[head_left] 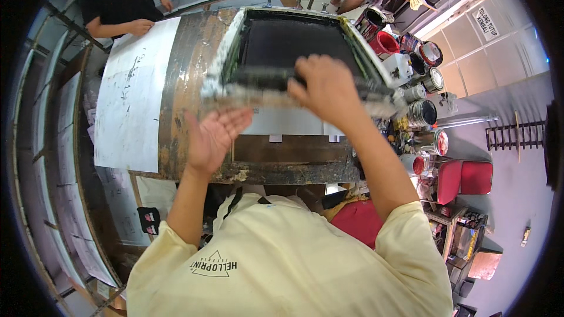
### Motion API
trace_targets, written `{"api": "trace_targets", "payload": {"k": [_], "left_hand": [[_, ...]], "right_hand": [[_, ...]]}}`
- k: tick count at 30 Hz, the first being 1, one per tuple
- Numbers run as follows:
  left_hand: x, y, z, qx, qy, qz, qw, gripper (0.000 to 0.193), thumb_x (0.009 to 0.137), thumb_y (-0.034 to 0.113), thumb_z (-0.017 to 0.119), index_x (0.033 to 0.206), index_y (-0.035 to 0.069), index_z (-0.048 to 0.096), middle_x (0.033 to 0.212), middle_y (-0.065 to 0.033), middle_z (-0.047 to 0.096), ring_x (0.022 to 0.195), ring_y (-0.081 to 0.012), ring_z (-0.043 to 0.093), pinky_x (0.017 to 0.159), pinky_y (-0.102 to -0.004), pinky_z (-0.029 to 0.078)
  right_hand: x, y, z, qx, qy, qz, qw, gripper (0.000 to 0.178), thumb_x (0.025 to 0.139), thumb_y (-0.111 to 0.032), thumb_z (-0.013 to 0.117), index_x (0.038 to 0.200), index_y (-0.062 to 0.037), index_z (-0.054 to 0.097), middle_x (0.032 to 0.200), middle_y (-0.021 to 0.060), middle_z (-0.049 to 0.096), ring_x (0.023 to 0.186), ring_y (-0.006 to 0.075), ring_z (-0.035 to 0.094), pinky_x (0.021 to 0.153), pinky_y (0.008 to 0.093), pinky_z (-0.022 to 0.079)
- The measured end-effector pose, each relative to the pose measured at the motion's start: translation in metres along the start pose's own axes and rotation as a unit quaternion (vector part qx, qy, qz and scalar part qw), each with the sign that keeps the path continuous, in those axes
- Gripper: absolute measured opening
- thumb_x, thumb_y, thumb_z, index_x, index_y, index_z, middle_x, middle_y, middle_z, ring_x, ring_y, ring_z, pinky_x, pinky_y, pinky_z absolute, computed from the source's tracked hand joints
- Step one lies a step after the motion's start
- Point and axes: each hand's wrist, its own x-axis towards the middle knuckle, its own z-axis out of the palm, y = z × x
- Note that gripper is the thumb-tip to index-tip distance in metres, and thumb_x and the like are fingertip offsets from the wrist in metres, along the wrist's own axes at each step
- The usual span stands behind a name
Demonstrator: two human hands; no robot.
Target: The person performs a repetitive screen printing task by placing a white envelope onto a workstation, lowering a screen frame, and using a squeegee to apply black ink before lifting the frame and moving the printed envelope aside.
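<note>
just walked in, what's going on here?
A person's right hand is at the near edge of a black-centred frame over a worktable; blur hides whether it grips. The left hand is open, palm up, close to that edge. White paper shows at the frame's near side. Far left, another person's hand is at a white sheet.

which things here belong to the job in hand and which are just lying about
Likely the job:
black framed screen
right hand over its near edge
open left hand
white sheet partly beneath

Likely lying about:
red chair
black wall rack
cans, use unclear
</note>
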Motion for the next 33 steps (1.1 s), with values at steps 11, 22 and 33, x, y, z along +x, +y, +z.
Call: {"api": "trace_targets", "payload": {"k": [11,22,33], "left_hand": [[0.026,-0.127,-0.057,0.867,0.142,0.017,0.478,0.109,0.094,0.084,0.044,0.166,0.002,0.031,0.169,-0.0370,0.015,0.161,-0.0497,0.003,0.119,-0.0783,-0.004],[0.039,-0.124,-0.039,0.864,0.140,0.031,0.483,0.105,0.098,0.080,0.041,0.158,-0.006,0.041,0.167,-0.0240,0.038,0.160,-0.0426,0.021,0.121,-0.0776,-0.002],[0.070,-0.087,0.023,0.915,0.137,-0.137,0.354,0.090,0.106,0.070,0.037,0.156,-0.004,0.047,0.163,-0.0172,0.046,0.155,-0.0420,0.034,0.119,-0.0755,0.024]], "right_hand": [[0.114,0.021,-0.077,-0.115,0.271,-0.013,0.956,0.043,0.089,-0.045,0.065,0.096,-0.0048,0.079,0.087,0.0129,0.076,0.081,0.0331,0.072,0.087,0.0512,0.043],[0.110,0.018,-0.073,-0.071,0.260,0.005,0.963,0.043,0.089,-0.045,0.065,0.089,-0.0035,0.077,0.080,0.0141,0.073,0.080,0.0338,0.071,0.090,0.0520,0.044],[0.103,0.021,-0.066,-0.111,0.266,0.008,0.958,0.050,0.092,-0.052,0.061,0.100,-0.0060,0.079,0.088,0.0125,0.074,0.085,0.0326,0.072,0.090,0.0516,0.043]]}}
